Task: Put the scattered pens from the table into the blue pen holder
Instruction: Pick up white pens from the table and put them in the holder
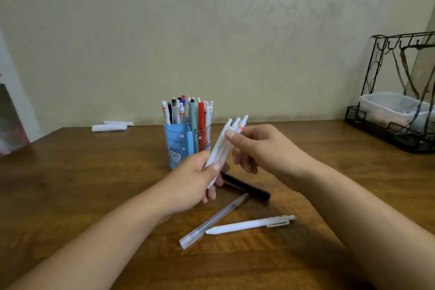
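Observation:
The blue pen holder (178, 146) stands at the table's middle, packed with several upright pens. Just in front of it, my left hand (195, 181) grips the lower end of a bundle of white pens (223, 146) that tilts up to the right. My right hand (256, 148) pinches the bundle's upper end with thumb and fingers. On the wood below the hands lie a black pen (247, 187), a clear grey pen (211, 221) and a white pen (249, 225).
A black wire rack (400, 92) with a clear plastic box stands at the back right. Two white rolled items (110, 126) lie at the back left by the wall. The brown wooden table (94, 183) spreads to both sides.

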